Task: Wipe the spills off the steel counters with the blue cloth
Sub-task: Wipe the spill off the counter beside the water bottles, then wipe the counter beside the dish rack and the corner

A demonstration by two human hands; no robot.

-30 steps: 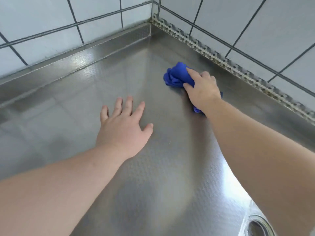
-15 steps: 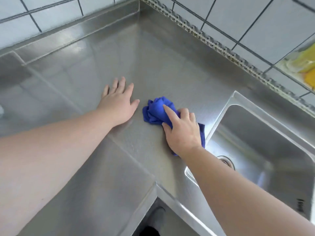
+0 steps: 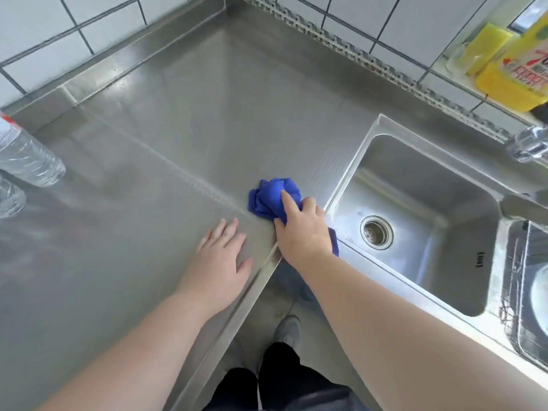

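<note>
Head view, table: The steel table (image 3: 184, 120) turns a corner under a tiled wall, with a seam running from far left toward the near inner corner.
Head view, cloth: The blue cloth (image 3: 271, 195) is bunched into a wad on the table at the near end of that seam, just beside the left rim of the sink (image 3: 382, 126). A tail of it shows below the wrist at the table's front edge.
Right hand: The right hand (image 3: 301, 229) lies on top of the cloth, its grip pressed down on the wad, forefinger stretched over it and the other fingers curled around the near side. Bunching gives the palm a thick pad to push with, I judge.
Left hand: The left hand (image 3: 221, 256) rests flat on the bare steel near the front edge, left of the cloth and not touching it, fingers spread and holding nothing. It looks placed as a brace for the body leaning over the corner.
Spills: No clear puddle shows on the steel; glare makes thin wet film hard to tell.
Left edge: Clear plastic bottles (image 3: 26, 155) lie well apart from the hands.
Far right: A yellow bottle (image 3: 522, 69) and a yellow sponge (image 3: 486, 46) sit on a ledge behind the sink, and part of a tap (image 3: 527, 143) shows.
Judgement: The wipe is working the corner strip beside the sink.
</note>
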